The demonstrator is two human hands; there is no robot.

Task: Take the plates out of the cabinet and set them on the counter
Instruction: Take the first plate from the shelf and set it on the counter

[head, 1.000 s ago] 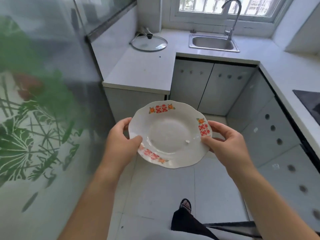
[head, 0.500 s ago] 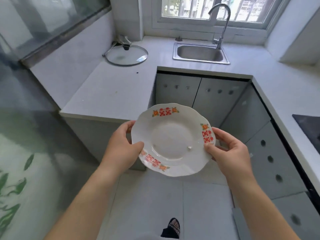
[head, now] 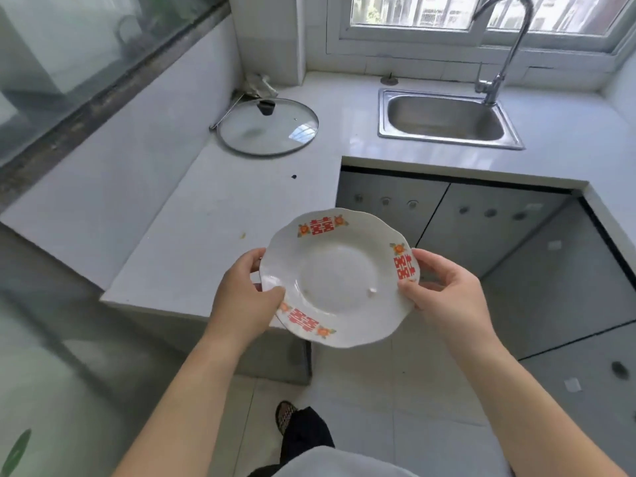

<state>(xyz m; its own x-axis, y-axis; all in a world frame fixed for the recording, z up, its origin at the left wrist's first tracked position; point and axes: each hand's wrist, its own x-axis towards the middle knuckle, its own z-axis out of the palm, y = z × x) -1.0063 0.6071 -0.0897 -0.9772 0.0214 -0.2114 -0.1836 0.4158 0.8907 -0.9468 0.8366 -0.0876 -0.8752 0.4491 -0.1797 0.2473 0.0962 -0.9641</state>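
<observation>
Both hands pinched one plate by opposite rims, left hand and right hand closed, thumbs on top.

view: single head-worn wide-angle, no second one to overlap with
facing: forward and down, toward the bench corner
near: plate and both forearms, close up mid-frame
far: sink and window up top
bottom edge: floor, one foot

plate: white, red-orange rim motifs | counter: white | sink: steel-grey
</observation>
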